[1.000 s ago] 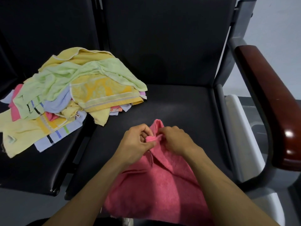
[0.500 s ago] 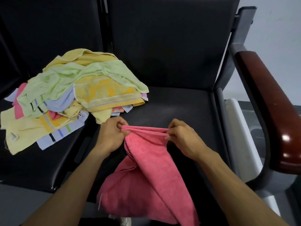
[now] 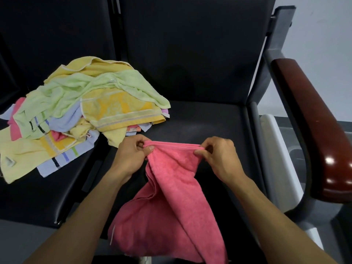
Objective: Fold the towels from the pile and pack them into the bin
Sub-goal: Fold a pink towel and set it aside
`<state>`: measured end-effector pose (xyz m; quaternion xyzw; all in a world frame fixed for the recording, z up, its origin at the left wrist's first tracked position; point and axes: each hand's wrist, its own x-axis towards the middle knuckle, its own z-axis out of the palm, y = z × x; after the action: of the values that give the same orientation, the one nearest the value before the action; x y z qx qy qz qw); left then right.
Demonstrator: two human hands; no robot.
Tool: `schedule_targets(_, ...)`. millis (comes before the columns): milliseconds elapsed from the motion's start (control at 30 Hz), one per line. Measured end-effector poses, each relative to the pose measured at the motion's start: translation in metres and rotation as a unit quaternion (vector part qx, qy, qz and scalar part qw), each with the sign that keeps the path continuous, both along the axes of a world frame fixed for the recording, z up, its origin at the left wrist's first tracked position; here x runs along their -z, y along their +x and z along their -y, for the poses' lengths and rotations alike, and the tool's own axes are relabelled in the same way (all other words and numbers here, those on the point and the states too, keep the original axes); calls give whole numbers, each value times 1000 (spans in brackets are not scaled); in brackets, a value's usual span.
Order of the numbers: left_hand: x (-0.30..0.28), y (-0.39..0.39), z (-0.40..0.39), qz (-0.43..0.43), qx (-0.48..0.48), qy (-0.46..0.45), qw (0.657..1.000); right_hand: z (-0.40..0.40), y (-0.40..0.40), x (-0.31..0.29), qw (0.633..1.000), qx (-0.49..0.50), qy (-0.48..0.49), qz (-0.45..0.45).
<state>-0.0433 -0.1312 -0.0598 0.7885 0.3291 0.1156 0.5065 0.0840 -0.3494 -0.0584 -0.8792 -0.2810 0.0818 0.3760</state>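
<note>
Your left hand (image 3: 131,155) and right hand (image 3: 219,156) sat level and a little apart, each pinching one end of the pink towel's (image 3: 171,202) doubled top edge between thumb and curled fingers. You held it that way, I judge, to pull the edge taut so the layers would line up before the next fold. The rest of the towel hung slack from that edge toward 6 o'clock, twisted into long creases and draped over the front lip of the black seat (image 3: 205,122), so only the stretched edge was under control. The seat under your hands lay bare toward 12 o'clock, which left flat room to lay the towel down.

Further off, at about 10 o'clock, the pile (image 3: 85,113) of unfolded towels spread across the neighbouring seat, yellow, green, pale blue and pink ones heaped loosely, its nearest corner close to your left hand and so within easy reach.

At 3 o'clock, past the seat's edge, stood a wooden armrest (image 3: 312,126). Below it showed a white rim (image 3: 276,149), possibly the bin; I could not tell.
</note>
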Motion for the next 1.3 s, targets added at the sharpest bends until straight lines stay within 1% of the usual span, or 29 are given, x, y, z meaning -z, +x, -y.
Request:
schedule_targets(33,0,0,0,2,-2,-3,1000,0,-1,0,1000,-1,-15,24)
schedule_targets(100,-3,1,2,12,-9,-1,1000,-1,-3,-3,999,1,0,47)
schedule_targets(233,-21,5,12,57,-52,24,997,-1,-8,-20,993,26,111,34)
schedule_targets(300,-33,5,20,82,-62,6,995,0,-15,-29,987,47,155,25)
schedule_targets(367,-46,1,28,98,-64,-23,993,2,-24,-39,982,64,178,19)
schedule_targets(467,-74,-5,38,124,-59,-33,990,9,-32,-63,982,71,175,24)
schedule_targets(533,-102,-9,43,138,-53,-27,989,15,-34,-91,984,63,168,24)
schedule_targets(600,-132,-14,44,155,-50,-15,986,22,-36,-124,981,59,182,31)
schedule_targets(667,-162,-21,47,182,-51,6,982,26,-41,-158,973,66,212,59)
schedule_targets(733,-189,-27,51,216,-71,46,973,27,-50,-186,966,70,229,102)
schedule_targets(800,-212,-37,56,230,-83,92,965,25,-63,-207,971,40,186,144)
schedule_targets(833,-219,-38,57,220,-79,106,966,25,-65,-212,974,27,159,161)
schedule_targets(867,-225,-42,58,210,-78,117,968,26,-69,-219,972,28,152,175)
schedule_targets(933,-234,-53,58,203,-79,133,967,31,-77,-235,967,42,164,189)
schedule_targets(1033,-244,-65,62,194,-72,152,966,37,-85,-248,967,46,146,203)
schedule_targets(1167,-254,-76,73,212,-75,148,963,42,-99,-253,969,38,182,161)
schedule_targets(1300,-253,-82,82,237,-58,150,958,49,-115,-253,962,46,215,164)
